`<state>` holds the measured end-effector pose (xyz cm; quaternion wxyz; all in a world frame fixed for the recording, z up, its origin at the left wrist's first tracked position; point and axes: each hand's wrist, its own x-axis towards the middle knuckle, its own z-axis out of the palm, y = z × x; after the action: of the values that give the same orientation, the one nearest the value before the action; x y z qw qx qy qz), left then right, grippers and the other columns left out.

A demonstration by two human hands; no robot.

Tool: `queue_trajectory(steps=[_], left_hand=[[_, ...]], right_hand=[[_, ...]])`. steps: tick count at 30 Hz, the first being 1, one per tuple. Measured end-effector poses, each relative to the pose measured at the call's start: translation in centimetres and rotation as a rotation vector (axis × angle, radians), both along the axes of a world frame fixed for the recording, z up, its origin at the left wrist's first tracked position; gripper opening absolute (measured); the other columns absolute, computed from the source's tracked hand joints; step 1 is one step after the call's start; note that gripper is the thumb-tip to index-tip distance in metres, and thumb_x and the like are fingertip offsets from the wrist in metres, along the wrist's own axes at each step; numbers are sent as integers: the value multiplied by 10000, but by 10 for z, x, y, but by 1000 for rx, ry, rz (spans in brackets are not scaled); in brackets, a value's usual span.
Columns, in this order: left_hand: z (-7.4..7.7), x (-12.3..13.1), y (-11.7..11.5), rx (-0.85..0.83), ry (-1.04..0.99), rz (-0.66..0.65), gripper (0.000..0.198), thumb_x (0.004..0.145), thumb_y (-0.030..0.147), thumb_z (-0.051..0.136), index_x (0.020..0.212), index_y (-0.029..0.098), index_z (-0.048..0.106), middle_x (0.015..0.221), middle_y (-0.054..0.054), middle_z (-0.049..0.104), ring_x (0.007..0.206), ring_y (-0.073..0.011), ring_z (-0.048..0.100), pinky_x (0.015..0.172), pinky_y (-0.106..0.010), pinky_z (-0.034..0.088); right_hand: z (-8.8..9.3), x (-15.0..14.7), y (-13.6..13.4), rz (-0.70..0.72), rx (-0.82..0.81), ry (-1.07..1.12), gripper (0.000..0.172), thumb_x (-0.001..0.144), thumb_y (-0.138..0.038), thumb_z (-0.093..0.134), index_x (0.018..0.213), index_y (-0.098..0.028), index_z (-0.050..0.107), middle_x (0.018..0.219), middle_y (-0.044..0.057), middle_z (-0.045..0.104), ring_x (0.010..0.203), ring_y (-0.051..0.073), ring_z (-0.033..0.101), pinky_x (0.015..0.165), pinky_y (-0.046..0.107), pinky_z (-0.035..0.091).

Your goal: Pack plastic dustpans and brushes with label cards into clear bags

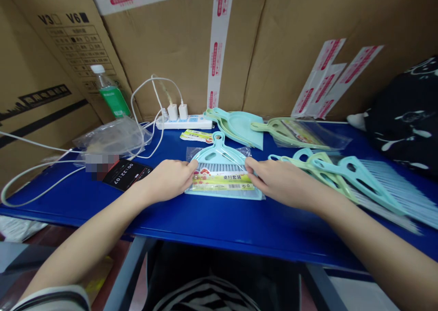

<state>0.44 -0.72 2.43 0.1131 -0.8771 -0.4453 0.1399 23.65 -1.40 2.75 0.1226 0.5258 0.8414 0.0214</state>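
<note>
A clear plastic bag holds a light-blue mini dustpan and brush set with a printed label card, lying on the blue table. My left hand pinches the bag's left edge with its fingers closed. On the right edge, my right hand grips the same bag. The handle of the set points away from me.
Loose blue and green brushes lie at the right. Stacked dustpans and a bagged green set sit behind. A power strip with chargers, cables, a bottle, empty bags and a timer are at the left. Cardboard boxes wall the back.
</note>
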Motion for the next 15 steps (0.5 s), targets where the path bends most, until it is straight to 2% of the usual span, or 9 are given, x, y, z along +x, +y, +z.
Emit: queue_trajectory(steps=[15], left_hand=[[1, 1, 0, -13, 10, 8, 202, 948, 226, 337, 985, 150, 521, 756, -70, 673, 717, -225, 674, 657, -312, 507]], right_hand=[[0, 1, -1, -11, -13, -5, 217, 966, -198, 273, 962, -166, 487, 695, 47, 618, 597, 184, 578, 503, 273, 224]])
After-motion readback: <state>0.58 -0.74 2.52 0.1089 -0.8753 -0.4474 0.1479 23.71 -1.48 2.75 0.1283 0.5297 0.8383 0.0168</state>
